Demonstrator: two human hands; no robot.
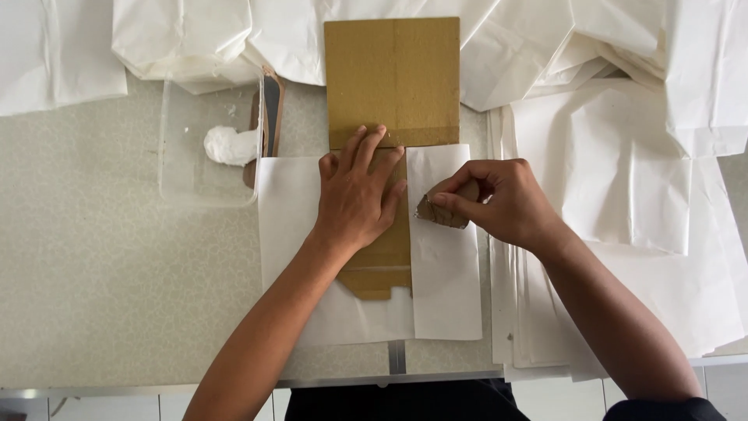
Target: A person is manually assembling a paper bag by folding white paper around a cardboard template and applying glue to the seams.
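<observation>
Left hand (357,195) lies flat, fingers spread, pinning the cardboard strip (389,86) over the white paper (444,288) at bench centre; right hand (499,201), at three o'clock, pinches a brown scrap (442,213) against the folded flap.

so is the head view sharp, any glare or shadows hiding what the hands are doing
Head view: soft, even light, no glare; the left hand on the cardboard strip and the right hand pinching a brown scrap are sharp, casting faint shadows; the clear plastic tub is hard to outline.
</observation>
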